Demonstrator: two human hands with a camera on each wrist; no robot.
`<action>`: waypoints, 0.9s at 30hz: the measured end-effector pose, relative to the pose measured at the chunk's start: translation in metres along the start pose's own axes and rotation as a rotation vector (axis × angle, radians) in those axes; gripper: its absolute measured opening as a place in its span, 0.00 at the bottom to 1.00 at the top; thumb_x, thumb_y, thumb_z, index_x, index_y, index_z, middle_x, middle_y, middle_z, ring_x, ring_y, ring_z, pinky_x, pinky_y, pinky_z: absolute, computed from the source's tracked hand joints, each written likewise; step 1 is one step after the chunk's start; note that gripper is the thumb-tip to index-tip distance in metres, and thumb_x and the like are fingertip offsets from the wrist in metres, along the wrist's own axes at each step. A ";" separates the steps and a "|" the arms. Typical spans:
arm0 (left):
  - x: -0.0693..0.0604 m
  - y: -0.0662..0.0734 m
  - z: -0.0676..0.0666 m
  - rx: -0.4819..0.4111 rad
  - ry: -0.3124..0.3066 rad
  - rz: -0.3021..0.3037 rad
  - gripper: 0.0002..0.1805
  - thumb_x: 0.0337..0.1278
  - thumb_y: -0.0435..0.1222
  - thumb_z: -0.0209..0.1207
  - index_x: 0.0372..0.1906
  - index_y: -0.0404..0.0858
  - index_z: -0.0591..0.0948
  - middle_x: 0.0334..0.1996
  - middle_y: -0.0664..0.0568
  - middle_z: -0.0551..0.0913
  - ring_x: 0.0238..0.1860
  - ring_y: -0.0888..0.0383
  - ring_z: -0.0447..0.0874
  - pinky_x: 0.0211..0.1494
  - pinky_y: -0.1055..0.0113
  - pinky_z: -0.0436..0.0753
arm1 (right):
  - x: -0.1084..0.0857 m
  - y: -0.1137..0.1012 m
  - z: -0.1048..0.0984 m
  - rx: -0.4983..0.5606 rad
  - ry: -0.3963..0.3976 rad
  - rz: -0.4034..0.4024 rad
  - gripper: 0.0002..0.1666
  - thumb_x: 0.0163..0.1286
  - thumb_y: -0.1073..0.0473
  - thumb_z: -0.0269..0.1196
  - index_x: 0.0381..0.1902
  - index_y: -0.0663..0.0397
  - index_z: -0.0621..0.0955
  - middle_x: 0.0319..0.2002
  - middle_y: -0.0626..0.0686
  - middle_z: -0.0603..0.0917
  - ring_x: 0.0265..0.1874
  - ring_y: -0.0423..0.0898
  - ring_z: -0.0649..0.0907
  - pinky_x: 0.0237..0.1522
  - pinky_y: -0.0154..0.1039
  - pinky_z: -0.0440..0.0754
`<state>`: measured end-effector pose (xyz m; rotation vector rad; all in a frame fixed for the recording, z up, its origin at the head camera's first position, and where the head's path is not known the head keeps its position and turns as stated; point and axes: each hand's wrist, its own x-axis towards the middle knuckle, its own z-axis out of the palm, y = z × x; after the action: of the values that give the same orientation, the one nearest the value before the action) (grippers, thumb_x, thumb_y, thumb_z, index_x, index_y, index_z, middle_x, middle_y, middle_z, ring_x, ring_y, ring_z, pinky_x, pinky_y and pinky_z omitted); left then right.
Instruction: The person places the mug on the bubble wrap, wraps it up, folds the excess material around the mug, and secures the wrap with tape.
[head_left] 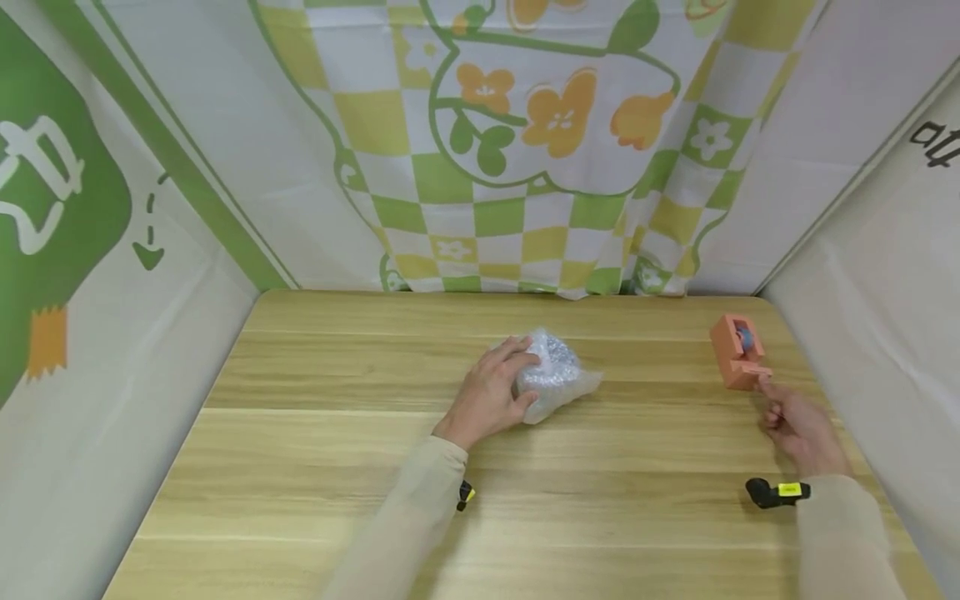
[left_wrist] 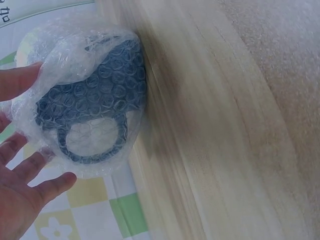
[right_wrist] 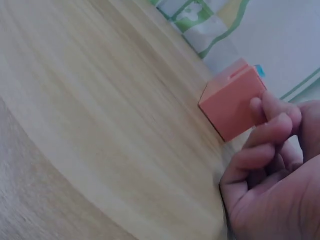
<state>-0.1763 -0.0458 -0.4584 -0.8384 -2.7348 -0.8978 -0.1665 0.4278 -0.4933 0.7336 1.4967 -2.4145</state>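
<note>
A dark mug wrapped in bubble wrap rests on the wooden table, near its middle. Its handle shows through the clear wrap in the left wrist view. My left hand holds the bundle from the left, thumb on one side and fingers spread on the other. At the right, a coral-pink tape dispenser carries a roll with a blue core. My right hand is at the dispenser's front end, thumb and forefinger pinching at the tape's end, other fingers curled. The tape itself is hard to make out.
The wooden table ends at a back edge against a checked, flowered curtain. Pale fabric walls stand at the left and right; the dispenser is close to the right one.
</note>
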 end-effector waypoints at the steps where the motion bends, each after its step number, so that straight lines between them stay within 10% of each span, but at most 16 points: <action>1: 0.000 0.000 0.000 0.001 0.003 -0.001 0.25 0.54 0.37 0.73 0.58 0.38 0.82 0.70 0.44 0.72 0.73 0.42 0.66 0.74 0.48 0.65 | 0.002 0.001 0.000 -0.021 0.003 -0.002 0.13 0.75 0.59 0.62 0.30 0.51 0.88 0.26 0.44 0.80 0.17 0.36 0.73 0.21 0.32 0.74; 8: 0.000 -0.001 0.000 0.013 0.013 -0.001 0.25 0.55 0.38 0.73 0.58 0.38 0.82 0.70 0.45 0.73 0.73 0.43 0.66 0.74 0.47 0.66 | 0.004 0.014 0.020 -0.321 0.059 -0.045 0.11 0.74 0.52 0.64 0.31 0.44 0.87 0.24 0.42 0.80 0.19 0.34 0.75 0.21 0.29 0.76; 14: -0.001 0.000 0.000 0.013 0.014 -0.005 0.25 0.55 0.38 0.73 0.59 0.39 0.82 0.70 0.46 0.73 0.73 0.44 0.66 0.74 0.47 0.66 | -0.028 0.037 0.096 -0.665 -0.162 -0.230 0.24 0.79 0.46 0.56 0.62 0.57 0.75 0.26 0.45 0.81 0.18 0.35 0.72 0.21 0.31 0.74; 27: 0.000 -0.002 0.000 0.062 0.032 0.038 0.24 0.52 0.42 0.75 0.56 0.40 0.86 0.69 0.45 0.74 0.71 0.44 0.69 0.74 0.52 0.66 | -0.051 0.074 0.239 -0.725 -0.396 -0.543 0.15 0.75 0.59 0.63 0.51 0.67 0.84 0.14 0.53 0.79 0.10 0.38 0.72 0.11 0.30 0.63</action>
<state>-0.1774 -0.0466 -0.4592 -0.8531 -2.6949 -0.8073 -0.1639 0.1786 -0.4383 -0.3175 2.3493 -1.8704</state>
